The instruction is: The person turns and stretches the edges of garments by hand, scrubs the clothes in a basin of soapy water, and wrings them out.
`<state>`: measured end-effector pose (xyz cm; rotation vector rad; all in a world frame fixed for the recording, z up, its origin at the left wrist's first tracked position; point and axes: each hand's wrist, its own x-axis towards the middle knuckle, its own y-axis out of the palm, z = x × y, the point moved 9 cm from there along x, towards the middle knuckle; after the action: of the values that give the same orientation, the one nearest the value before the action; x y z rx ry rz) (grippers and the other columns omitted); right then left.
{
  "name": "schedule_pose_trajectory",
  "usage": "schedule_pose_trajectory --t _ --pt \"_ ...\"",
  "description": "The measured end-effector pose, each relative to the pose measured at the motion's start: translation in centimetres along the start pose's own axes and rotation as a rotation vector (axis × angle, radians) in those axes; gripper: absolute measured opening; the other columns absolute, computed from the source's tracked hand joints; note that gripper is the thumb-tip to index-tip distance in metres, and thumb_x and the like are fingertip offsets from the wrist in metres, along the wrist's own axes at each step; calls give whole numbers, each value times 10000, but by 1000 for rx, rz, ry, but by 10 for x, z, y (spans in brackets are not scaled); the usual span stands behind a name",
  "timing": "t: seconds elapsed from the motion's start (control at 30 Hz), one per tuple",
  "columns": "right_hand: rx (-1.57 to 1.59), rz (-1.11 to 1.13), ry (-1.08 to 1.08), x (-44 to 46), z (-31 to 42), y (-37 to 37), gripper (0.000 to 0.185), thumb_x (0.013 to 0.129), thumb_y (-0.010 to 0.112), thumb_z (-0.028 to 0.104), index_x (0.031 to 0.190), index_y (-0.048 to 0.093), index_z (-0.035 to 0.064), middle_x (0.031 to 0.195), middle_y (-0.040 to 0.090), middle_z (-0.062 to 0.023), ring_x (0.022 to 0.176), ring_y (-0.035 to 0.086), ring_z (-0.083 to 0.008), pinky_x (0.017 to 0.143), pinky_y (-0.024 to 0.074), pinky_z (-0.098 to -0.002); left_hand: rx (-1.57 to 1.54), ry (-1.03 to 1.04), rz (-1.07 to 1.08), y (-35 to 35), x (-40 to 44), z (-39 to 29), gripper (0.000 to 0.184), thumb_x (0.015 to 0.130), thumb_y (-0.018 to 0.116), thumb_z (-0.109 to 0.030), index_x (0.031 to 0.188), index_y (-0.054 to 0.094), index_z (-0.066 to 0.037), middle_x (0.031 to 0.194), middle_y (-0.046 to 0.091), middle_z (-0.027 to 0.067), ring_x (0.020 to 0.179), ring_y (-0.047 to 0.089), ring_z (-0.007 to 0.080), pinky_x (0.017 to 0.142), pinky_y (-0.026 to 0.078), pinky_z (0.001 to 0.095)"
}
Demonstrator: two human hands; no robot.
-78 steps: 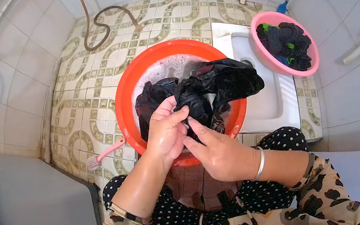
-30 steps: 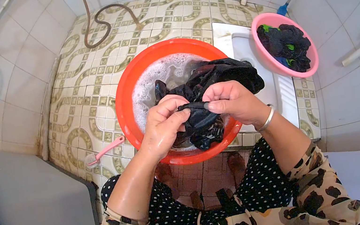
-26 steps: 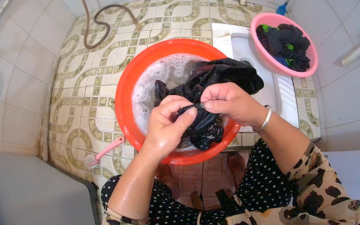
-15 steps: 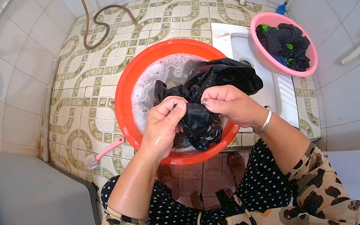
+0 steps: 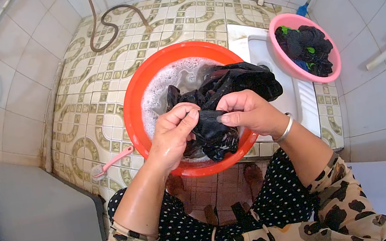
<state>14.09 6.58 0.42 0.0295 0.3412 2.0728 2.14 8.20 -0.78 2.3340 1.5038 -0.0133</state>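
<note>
L hand [image 5: 175, 134] & R hand [image 5: 251, 115], mid-frame, had fingers pinched closed on black garment [image 5: 212, 132] over red basin [image 5: 132, 109]. Holding it taut btwn them was prob best imo.

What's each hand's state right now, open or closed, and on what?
Left hand: closed, pinching the wet black fabric garment.
Right hand: closed, pinching the same garment.

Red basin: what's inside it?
The basin holds foamy water and black cloth, some of which reaches past its right side. Together these cover the bottom, so anything lying there cannot be seen.
</note>
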Motion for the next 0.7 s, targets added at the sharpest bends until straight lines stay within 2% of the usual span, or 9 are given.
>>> schedule_pose_trajectory --t 0.07,0.13,0.27,0.33,0.43,0.63,0.7 --pt "-97 -18 -14 1 -1 -2 140 818 590 142 860 572 10 774 573 27 706 508 -36 670 421 -196 1 -19 -7 1 0 1 158 845 578 -209 866 609 -55 834 523 -49 711 471 38 597 391 189" --pt "-193 -36 -28 2 -2 -3 139 829 575 149 852 571 12 771 570 30 706 504 -32 669 420 -195 241 188 69 13 -2 -19 115 825 601 -156 867 603 -49 830 530 -36 737 492 66 678 411 209" --pt "-140 -56 -32 2 0 -2 167 859 521 158 869 572 0 779 572 29 725 504 -34 684 421 -194 219 178 76 12 0 -15 86 809 611 -103 864 595 -39 812 543 -25 757 512 89 741 411 229" --pt "-67 -60 -16 2 -1 -1 175 863 507 154 882 572 -8 789 575 25 734 508 -37 693 422 -196 -37 -26 30 7 -1 -2 90 812 604 -91 878 589 -31 819 565 -10 764 521 82 727 421 227" --pt "-17 -41 -38 2 1 0 170 855 504 133 906 574 -13 810 580 15 747 512 -42 711 423 -203 -169 -95 31 7 -1 4 99 814 599 -81 899 585 -32 837 582 3 776 529 79 723 432 226" --pt "17 -2 -50 0 2 2 153 822 543 128 895 592 4 781 576 25 727 509 -42 672 425 -206 -157 -103 43 9 -2 3 102 821 593 -91 904 579 -34 849 577 2 779 524 75 720 431 224" --pt "-157 -14 -20 0 1 2 146 809 549 103 908 588 4 784 579 29 716 504 -34 658 423 -196 -86 -73 52 10 -2 1 107 821 594 -101 902 576 -34 848 568 -2 782 518 74 725 425 225"
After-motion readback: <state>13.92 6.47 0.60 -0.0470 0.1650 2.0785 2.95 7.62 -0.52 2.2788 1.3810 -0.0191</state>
